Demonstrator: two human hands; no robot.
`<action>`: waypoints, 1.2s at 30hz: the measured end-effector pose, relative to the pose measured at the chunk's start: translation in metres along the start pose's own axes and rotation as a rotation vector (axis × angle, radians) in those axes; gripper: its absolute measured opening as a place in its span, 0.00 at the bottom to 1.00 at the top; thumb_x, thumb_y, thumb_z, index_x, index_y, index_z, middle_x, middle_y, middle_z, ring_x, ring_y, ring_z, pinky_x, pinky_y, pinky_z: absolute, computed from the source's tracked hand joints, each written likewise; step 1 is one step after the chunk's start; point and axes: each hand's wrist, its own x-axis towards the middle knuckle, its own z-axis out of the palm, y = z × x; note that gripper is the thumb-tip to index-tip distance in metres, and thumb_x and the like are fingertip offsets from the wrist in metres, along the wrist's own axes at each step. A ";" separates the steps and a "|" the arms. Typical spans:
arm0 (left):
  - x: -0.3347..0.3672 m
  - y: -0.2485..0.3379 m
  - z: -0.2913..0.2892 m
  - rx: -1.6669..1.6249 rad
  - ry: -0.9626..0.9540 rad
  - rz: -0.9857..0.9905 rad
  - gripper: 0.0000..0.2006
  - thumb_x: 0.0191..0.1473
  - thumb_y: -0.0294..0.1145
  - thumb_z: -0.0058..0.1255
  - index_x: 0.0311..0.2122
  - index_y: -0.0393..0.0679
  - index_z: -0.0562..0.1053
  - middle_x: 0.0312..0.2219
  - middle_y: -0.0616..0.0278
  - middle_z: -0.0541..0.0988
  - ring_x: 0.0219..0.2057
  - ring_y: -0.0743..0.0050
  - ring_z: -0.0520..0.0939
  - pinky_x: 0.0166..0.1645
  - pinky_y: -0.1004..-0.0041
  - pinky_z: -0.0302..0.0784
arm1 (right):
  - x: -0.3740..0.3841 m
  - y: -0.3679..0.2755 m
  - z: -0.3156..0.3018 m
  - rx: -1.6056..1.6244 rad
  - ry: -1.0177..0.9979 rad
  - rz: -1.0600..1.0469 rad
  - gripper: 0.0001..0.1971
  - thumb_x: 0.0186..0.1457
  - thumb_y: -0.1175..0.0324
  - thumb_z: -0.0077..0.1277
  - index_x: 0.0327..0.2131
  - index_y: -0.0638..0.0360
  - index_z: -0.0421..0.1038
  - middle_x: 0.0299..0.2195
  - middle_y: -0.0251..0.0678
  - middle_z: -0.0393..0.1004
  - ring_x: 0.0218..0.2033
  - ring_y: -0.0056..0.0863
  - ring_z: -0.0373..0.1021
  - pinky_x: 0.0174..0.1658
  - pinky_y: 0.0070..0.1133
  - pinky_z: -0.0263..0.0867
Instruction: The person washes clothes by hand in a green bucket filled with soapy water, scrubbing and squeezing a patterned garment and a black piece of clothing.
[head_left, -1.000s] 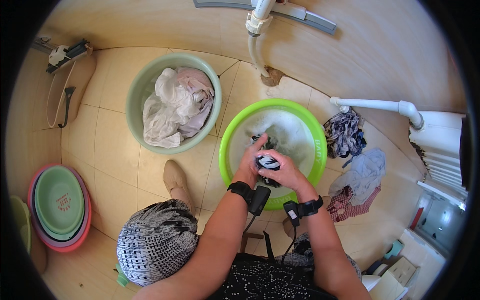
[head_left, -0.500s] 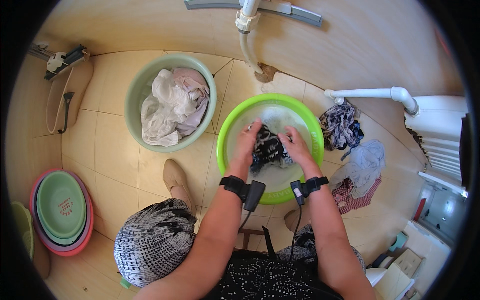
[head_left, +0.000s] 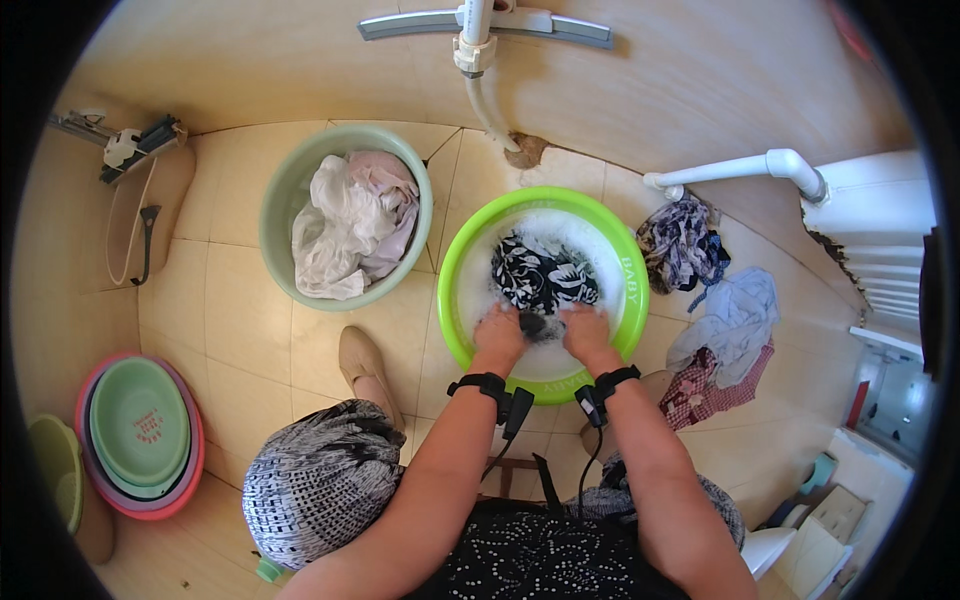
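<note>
A bright green basin [head_left: 462, 355] holds sudsy water and a black-and-white patterned garment [head_left: 540, 275], which is bunched and wet. At the near side of the water, my left hand [head_left: 500, 332] is closed on the garment's near edge. Level with it, a short gap away, my right hand [head_left: 587, 332] is closed on the same cloth. A dark stretch of fabric shows between the two hands. Suds and water partly hide my fingertips.
To the left stands a pale green basin [head_left: 270, 235] with white and pink clothes [head_left: 345, 225]. A dark patterned cloth [head_left: 680, 243], a light blue garment [head_left: 738, 318] and a red checked cloth [head_left: 708, 395] lie right. Stacked basins [head_left: 140, 425] stand lower left; a white pipe [head_left: 725, 173] juts right.
Both hands have come down toward the near side of the green basin. The garment, bunched between them before, now spreads out beyond them on the far side.
</note>
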 end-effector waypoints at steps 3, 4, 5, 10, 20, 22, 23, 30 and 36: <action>0.007 -0.009 -0.002 -0.022 -0.027 -0.011 0.18 0.46 0.40 0.54 0.44 0.47 0.73 0.40 0.51 0.76 0.42 0.49 0.77 0.45 0.59 0.73 | 0.009 0.012 -0.023 0.708 -0.103 0.017 0.14 0.46 0.73 0.48 0.40 0.53 0.72 0.39 0.42 0.75 0.40 0.38 0.71 0.42 0.29 0.65; 0.011 -0.010 -0.006 -0.281 -0.001 0.006 0.16 0.47 0.37 0.52 0.42 0.47 0.74 0.36 0.52 0.77 0.39 0.52 0.78 0.43 0.62 0.73 | 0.011 0.015 -0.024 0.963 -0.021 -0.019 0.14 0.48 0.73 0.47 0.41 0.57 0.70 0.33 0.37 0.75 0.33 0.30 0.71 0.38 0.22 0.65; 0.016 -0.009 -0.010 -0.539 0.023 0.027 0.13 0.49 0.35 0.51 0.41 0.46 0.74 0.32 0.53 0.78 0.36 0.56 0.79 0.41 0.64 0.73 | 0.010 0.020 -0.028 0.964 -0.008 -0.022 0.14 0.48 0.73 0.47 0.41 0.57 0.70 0.33 0.37 0.75 0.33 0.30 0.71 0.38 0.22 0.65; 0.013 0.027 -0.059 -1.133 0.027 0.164 0.08 0.54 0.30 0.45 0.35 0.40 0.74 0.25 0.70 0.75 0.27 0.84 0.73 0.34 0.78 0.70 | -0.011 0.016 -0.104 1.289 0.208 -0.064 0.14 0.49 0.74 0.47 0.41 0.63 0.68 0.37 0.32 0.73 0.38 0.19 0.67 0.43 0.18 0.63; -0.076 0.123 -0.208 -0.819 0.047 0.618 0.05 0.53 0.29 0.52 0.31 0.38 0.75 0.22 0.74 0.74 0.24 0.89 0.71 0.30 0.83 0.68 | -0.087 0.004 -0.219 1.266 0.506 -0.282 0.12 0.54 0.67 0.52 0.37 0.68 0.71 0.29 0.28 0.73 0.30 0.15 0.66 0.36 0.17 0.65; -0.104 0.144 -0.240 -0.827 0.054 0.700 0.03 0.51 0.26 0.55 0.31 0.38 0.76 0.22 0.72 0.75 0.24 0.89 0.72 0.29 0.84 0.68 | -0.102 0.007 -0.240 1.397 0.585 -0.360 0.09 0.56 0.69 0.49 0.37 0.65 0.71 0.28 0.23 0.71 0.29 0.11 0.63 0.34 0.14 0.63; -0.116 0.151 -0.250 -0.879 0.060 0.720 0.04 0.52 0.27 0.54 0.30 0.38 0.76 0.22 0.72 0.76 0.24 0.89 0.72 0.29 0.84 0.68 | -0.107 0.009 -0.250 1.430 0.581 -0.417 0.08 0.57 0.70 0.49 0.36 0.64 0.71 0.28 0.22 0.70 0.29 0.10 0.63 0.34 0.13 0.62; -0.131 0.152 -0.265 -0.691 0.151 0.758 0.07 0.51 0.26 0.56 0.36 0.37 0.74 0.25 0.69 0.77 0.27 0.84 0.75 0.32 0.82 0.71 | -0.111 0.000 -0.275 1.299 0.848 -0.542 0.06 0.54 0.73 0.49 0.35 0.65 0.70 0.33 0.27 0.68 0.35 0.17 0.65 0.43 0.15 0.61; -0.042 0.081 -0.126 -0.158 0.166 0.444 0.25 0.38 0.42 0.62 0.45 0.49 0.72 0.36 0.49 0.78 0.40 0.50 0.79 0.45 0.61 0.74 | -0.044 -0.003 -0.136 0.973 0.548 -0.008 0.12 0.47 0.74 0.50 0.38 0.60 0.75 0.34 0.38 0.76 0.36 0.30 0.73 0.42 0.24 0.69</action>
